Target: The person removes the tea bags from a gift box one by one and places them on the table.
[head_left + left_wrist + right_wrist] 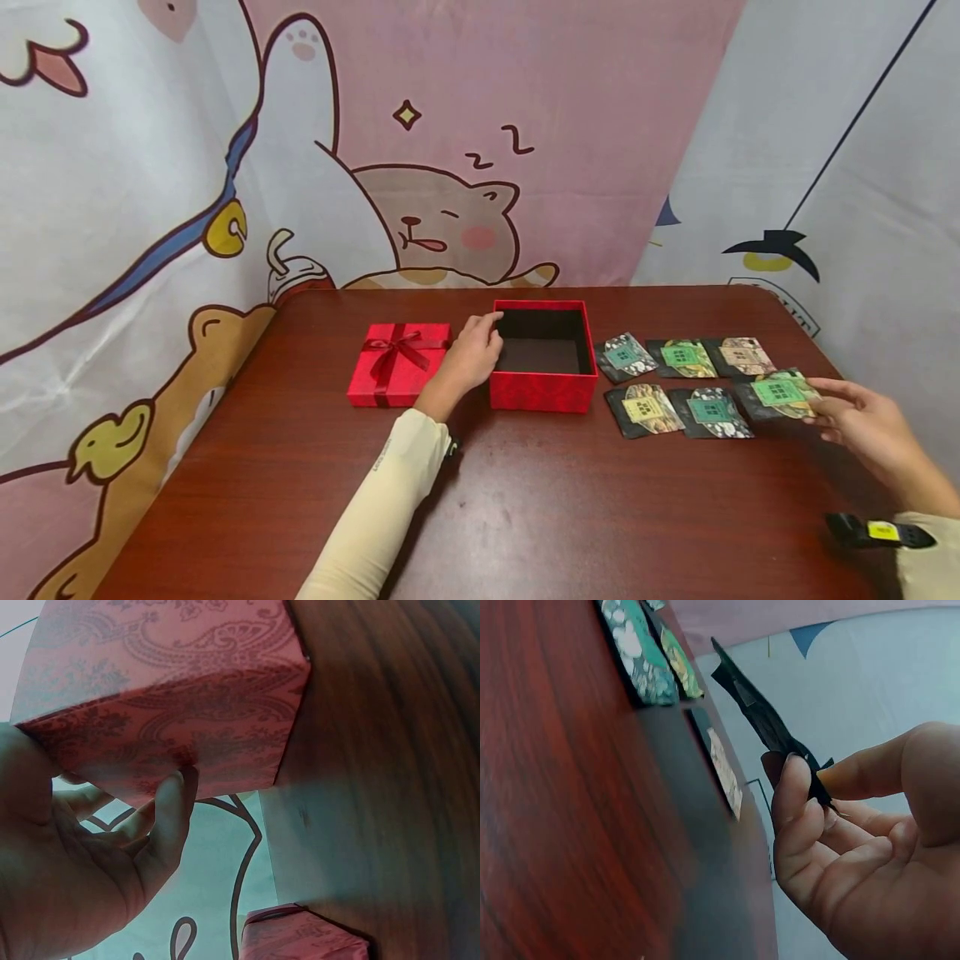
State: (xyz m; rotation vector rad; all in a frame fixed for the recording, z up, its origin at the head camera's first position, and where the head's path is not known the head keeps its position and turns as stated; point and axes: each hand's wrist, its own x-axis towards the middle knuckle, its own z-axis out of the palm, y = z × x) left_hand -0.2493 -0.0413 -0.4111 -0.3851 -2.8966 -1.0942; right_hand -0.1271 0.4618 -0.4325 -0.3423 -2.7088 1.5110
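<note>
An open red box (pixel 543 392) with a dark inside sits mid-table. At its left wall is my left hand (pixel 472 354); in the left wrist view the thumb (pixel 26 761) lies at the rim while a bent finger (pixel 174 814) touches the patterned side. My right hand (pixel 873 425) pinches a dark flat packet (pixel 780 393) with a green label, by its right end. The right wrist view shows this packet (pixel 761 712) edge-on between thumb and fingers, lifted off the table.
Left of the box lies its red lid (pixel 397 367) with a ribbon bow. Several similar packets lie in two rows to the right, among them a yellow-labelled packet (pixel 643 410) and a pink-labelled packet (pixel 741 357). A printed cloth (pixel 585 150) hangs behind the table.
</note>
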